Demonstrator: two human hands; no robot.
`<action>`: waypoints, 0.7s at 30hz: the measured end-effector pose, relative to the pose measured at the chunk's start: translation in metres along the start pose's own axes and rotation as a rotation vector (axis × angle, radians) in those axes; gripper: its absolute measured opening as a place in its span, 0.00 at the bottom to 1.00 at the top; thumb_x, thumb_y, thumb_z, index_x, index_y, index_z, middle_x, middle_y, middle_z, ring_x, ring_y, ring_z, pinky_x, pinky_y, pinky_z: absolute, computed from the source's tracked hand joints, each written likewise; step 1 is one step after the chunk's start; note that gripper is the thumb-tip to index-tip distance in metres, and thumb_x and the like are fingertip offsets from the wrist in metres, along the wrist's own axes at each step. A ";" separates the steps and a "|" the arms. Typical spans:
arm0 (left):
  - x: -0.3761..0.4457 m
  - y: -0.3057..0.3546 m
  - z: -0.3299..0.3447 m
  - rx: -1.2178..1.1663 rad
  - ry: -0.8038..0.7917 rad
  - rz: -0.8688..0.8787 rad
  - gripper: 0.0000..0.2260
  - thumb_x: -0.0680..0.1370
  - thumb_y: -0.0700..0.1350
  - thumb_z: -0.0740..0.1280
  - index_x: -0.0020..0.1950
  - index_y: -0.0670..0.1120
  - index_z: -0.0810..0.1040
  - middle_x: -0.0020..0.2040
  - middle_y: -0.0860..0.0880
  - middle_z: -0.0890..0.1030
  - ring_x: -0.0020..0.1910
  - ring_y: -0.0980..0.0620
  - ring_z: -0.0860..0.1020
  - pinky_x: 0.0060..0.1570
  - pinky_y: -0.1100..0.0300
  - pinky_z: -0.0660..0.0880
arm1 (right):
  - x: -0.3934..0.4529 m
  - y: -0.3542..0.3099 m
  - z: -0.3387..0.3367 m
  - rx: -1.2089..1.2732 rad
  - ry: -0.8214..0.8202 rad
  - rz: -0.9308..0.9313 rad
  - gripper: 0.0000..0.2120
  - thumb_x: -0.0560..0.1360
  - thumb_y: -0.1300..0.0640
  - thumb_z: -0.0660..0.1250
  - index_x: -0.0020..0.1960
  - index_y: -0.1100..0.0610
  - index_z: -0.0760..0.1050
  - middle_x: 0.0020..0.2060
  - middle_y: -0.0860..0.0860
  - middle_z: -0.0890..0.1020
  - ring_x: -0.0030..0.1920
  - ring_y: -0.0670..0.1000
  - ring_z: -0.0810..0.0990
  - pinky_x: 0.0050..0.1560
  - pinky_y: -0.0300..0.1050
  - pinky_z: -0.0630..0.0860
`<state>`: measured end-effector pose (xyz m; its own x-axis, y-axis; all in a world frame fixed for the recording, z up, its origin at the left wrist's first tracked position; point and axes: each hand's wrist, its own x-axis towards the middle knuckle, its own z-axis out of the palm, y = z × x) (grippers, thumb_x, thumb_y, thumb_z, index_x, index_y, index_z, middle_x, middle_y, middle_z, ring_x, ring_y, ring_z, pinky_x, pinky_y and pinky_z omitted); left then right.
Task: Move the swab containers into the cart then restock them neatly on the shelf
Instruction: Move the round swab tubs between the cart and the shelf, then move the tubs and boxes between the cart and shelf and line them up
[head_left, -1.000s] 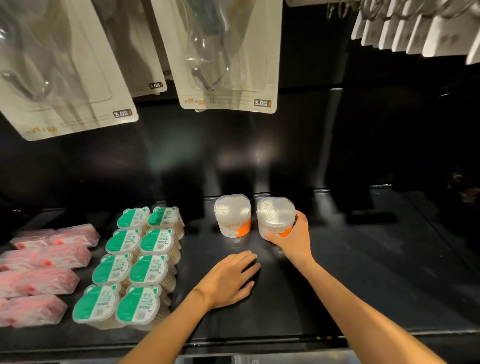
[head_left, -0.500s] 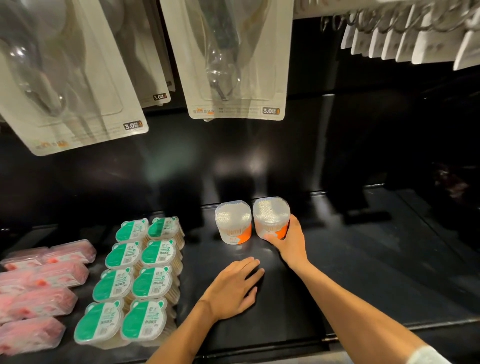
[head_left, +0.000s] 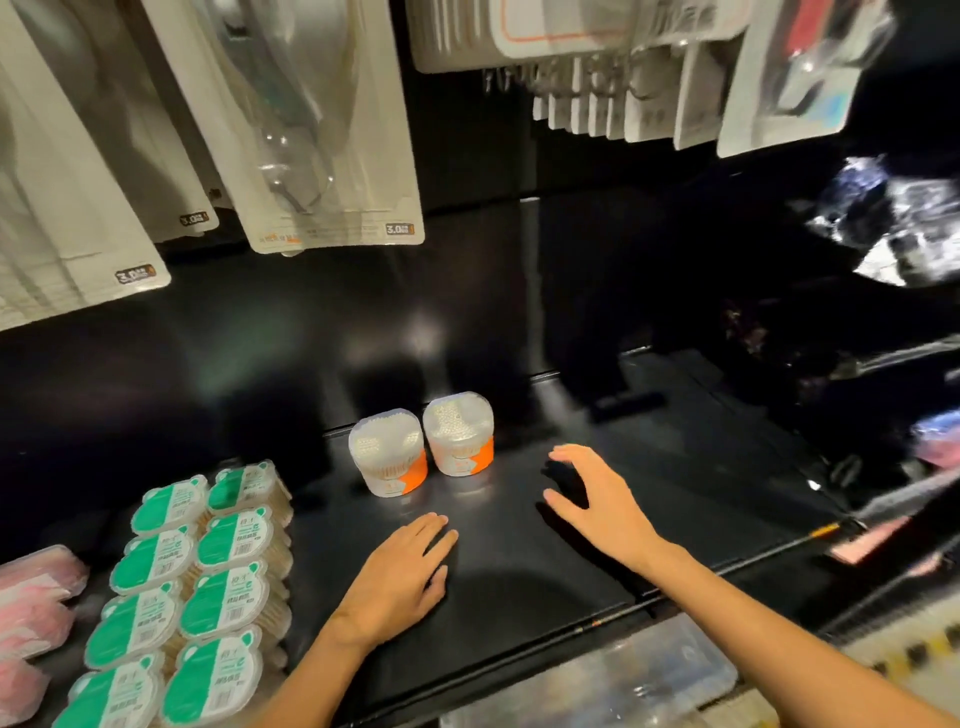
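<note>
Two round clear swab containers with orange-and-white labels stand upright side by side on the black shelf (head_left: 545, 561): the left container (head_left: 387, 457) and the right container (head_left: 460, 434), touching or nearly so. My right hand (head_left: 597, 506) hovers to the right of them, fingers spread and loosely bent, holding nothing. A clear gap separates it from the right container. My left hand (head_left: 402, 574) lies flat on the shelf in front of the containers, palm down.
Two rows of flat green-lidded swab packs (head_left: 197, 587) fill the shelf's left part, with pink packs (head_left: 31, 603) at the far left. Carded items (head_left: 322, 130) hang overhead. A clear plastic bin (head_left: 623, 680) shows below the shelf's front edge.
My right hand let go of the right container and drew back to the right. The container now stands beside the left one. My left hand stayed flat on the shelf.
</note>
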<state>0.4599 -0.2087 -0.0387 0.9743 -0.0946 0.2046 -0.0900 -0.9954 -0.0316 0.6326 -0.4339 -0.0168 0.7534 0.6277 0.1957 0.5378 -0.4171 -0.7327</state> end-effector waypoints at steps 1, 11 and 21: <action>0.004 0.005 -0.002 0.006 0.010 -0.024 0.20 0.65 0.49 0.78 0.56 0.47 0.83 0.56 0.48 0.82 0.52 0.50 0.82 0.50 0.59 0.79 | -0.019 0.005 -0.023 -0.042 0.007 -0.015 0.20 0.76 0.50 0.68 0.66 0.51 0.70 0.63 0.41 0.71 0.64 0.42 0.72 0.62 0.26 0.63; 0.123 0.218 -0.034 -0.394 0.293 0.223 0.18 0.66 0.39 0.79 0.54 0.40 0.82 0.55 0.45 0.83 0.53 0.49 0.82 0.57 0.59 0.73 | -0.235 0.062 -0.182 -0.209 0.444 0.263 0.14 0.75 0.53 0.63 0.60 0.50 0.73 0.59 0.45 0.77 0.57 0.40 0.74 0.57 0.32 0.68; 0.178 0.507 0.002 -0.816 0.198 0.609 0.16 0.71 0.40 0.71 0.58 0.39 0.80 0.59 0.45 0.81 0.58 0.49 0.79 0.58 0.55 0.75 | -0.436 0.157 -0.278 -0.178 0.788 0.711 0.15 0.76 0.53 0.65 0.62 0.48 0.71 0.59 0.39 0.75 0.59 0.43 0.73 0.54 0.37 0.67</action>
<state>0.5882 -0.7300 -0.0204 0.6719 -0.5118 0.5353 -0.7405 -0.4769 0.4735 0.4937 -0.9560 -0.0360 0.9124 -0.3705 0.1740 -0.1204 -0.6492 -0.7510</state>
